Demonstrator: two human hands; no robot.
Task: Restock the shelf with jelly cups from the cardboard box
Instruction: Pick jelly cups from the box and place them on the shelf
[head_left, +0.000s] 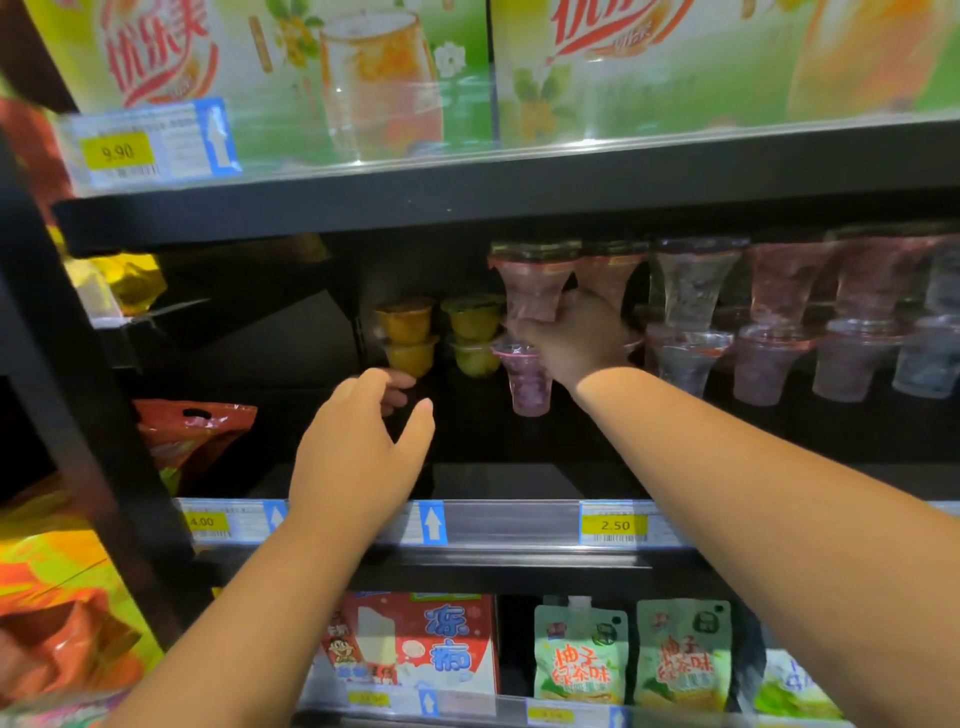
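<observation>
Jelly cups (774, 364) on the middle shelf (509, 480), both hands reaching in.
We see tapered clear cups with pink to bluish fill, stacked in pairs with the upper one inverted, in a row along the shelf. Small yellow cups (408, 338) sit stacked at the left. Right hand (576, 338): fingers (532, 331) curled round the pink pair (527, 382) where its two cups meet, at the row's left end. Left hand (358, 441): spread, thumb out, fingers loosely bent, holding nothing, just below the yellow cups.

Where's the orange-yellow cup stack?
Head view, middle shelf, left of centre: orange-yellow cup stack stands left of the green cup stack, just above the left hand.
</observation>
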